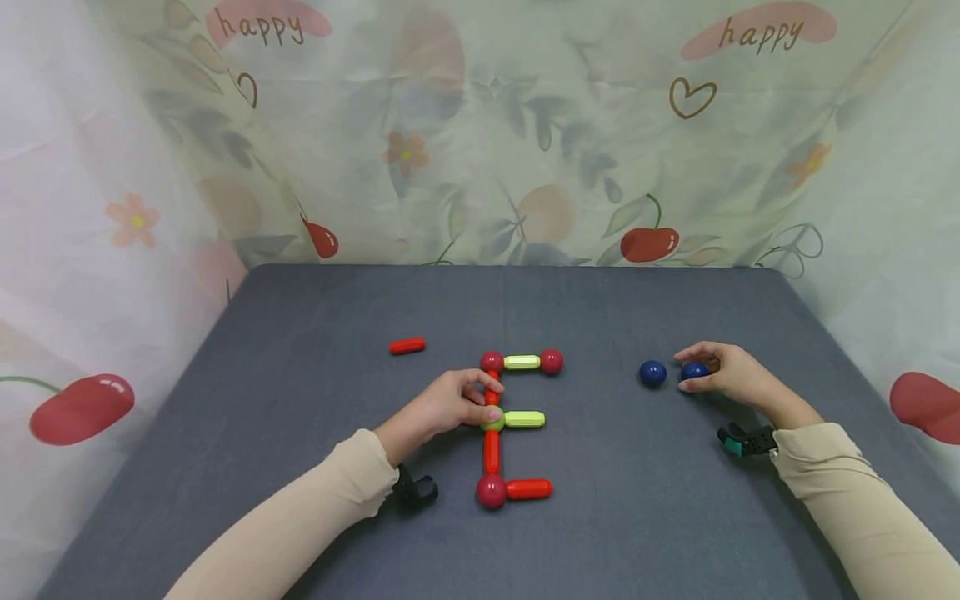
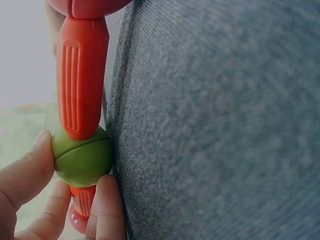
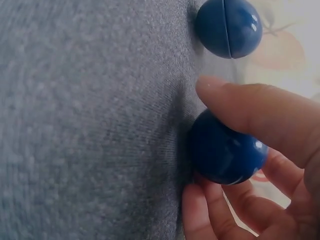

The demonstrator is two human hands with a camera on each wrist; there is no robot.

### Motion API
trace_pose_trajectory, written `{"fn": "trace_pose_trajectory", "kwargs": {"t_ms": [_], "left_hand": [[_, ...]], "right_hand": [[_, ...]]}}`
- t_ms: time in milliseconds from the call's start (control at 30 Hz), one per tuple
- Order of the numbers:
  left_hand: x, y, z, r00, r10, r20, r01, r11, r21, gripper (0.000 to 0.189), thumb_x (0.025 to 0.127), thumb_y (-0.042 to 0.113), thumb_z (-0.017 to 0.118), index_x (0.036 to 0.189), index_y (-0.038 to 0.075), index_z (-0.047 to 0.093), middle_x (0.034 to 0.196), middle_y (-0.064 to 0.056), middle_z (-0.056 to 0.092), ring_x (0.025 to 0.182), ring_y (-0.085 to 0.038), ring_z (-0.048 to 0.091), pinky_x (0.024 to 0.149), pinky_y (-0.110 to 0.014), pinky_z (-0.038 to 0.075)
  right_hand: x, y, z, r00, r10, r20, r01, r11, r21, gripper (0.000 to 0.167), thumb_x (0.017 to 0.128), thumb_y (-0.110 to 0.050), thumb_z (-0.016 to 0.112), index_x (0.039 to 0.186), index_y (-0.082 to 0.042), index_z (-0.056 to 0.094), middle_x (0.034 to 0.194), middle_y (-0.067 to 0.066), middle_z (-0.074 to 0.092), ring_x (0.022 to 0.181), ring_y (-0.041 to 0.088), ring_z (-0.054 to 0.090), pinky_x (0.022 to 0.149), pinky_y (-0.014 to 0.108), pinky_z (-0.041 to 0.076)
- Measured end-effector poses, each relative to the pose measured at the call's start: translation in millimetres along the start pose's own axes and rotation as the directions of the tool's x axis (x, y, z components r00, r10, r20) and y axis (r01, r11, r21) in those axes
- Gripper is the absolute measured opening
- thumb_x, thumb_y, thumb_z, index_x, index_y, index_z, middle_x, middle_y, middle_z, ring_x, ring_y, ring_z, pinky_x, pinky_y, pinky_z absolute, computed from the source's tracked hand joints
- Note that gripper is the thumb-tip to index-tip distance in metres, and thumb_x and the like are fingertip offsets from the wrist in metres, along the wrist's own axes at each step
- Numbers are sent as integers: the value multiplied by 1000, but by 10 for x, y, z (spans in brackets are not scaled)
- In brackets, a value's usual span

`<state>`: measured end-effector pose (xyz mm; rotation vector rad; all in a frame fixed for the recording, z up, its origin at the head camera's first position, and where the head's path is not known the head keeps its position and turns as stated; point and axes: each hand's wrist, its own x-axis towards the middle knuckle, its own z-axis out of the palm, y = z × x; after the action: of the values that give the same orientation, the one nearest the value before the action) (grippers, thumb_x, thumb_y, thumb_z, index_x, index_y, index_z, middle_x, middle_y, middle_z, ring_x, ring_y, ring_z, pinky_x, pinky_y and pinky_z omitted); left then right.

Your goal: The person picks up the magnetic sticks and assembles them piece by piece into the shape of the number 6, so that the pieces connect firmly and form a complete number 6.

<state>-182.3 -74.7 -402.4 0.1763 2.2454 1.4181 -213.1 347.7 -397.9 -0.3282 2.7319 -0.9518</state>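
Note:
My left hand (image 1: 450,402) pinches a green ball (image 2: 84,160) between thumb and fingers. That ball is the middle joint of an E-shaped build of balls and rods on the dark table. Red rods (image 1: 491,452) run from it to red balls above and below, forming the spine. Yellow-green rods (image 1: 522,362) make the top and middle arms, and a red rod (image 1: 529,489) the bottom one. The top arm ends in another red ball (image 1: 551,361). At the right, my right hand (image 1: 733,375) curls thumb and fingers round a blue ball (image 3: 225,150) at the tabletop.
A second blue ball (image 1: 652,373) lies just left of the right hand. One loose red rod (image 1: 407,346) rests behind the left hand. The grey cloth-covered table (image 1: 337,308) ends at a printed curtain (image 1: 495,167) at the back and sides.

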Motion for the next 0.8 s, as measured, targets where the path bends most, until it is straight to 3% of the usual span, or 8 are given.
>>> {"fn": "trace_pose_trajectory", "kwargs": {"t_ms": [400,567,633,800], "left_hand": [[4,5,1,1000,-3,-1,3,1000,2,32,81,13,78,112,10,68,87,-6,57,75,-15,55,63,-25,44],[10,-4,-3,1000,2,0,-2,1000,15,32,81,13,79,111,10,68,85,-6,57,74,-15,53,61,-25,42],[13,-6,-4,1000,4,1,-4,1000,20,32,81,13,79,111,10,68,85,-5,57,74,-15,53,61,-25,41],[14,-2,-2,1000,-2,4,2,1000,18,32,81,14,78,111,11,67,86,-6,57,75,-16,53,62,-25,42]], "right_hand": [[17,-189,20,990,64,-123,-65,998,2,46,90,-28,69,127,-2,58,125,23,59,110,38,58,79,36,47],[-13,-403,18,984,81,-158,-73,996,59,51,91,-38,66,129,-6,56,137,24,50,122,44,48,89,54,44],[-25,-495,38,982,84,-168,-73,995,75,54,90,-44,66,129,-7,56,139,22,48,122,43,47,89,53,44],[-42,-725,149,978,60,-199,-41,994,100,52,89,-45,67,126,-10,59,135,18,51,115,35,52,81,37,47]]}}
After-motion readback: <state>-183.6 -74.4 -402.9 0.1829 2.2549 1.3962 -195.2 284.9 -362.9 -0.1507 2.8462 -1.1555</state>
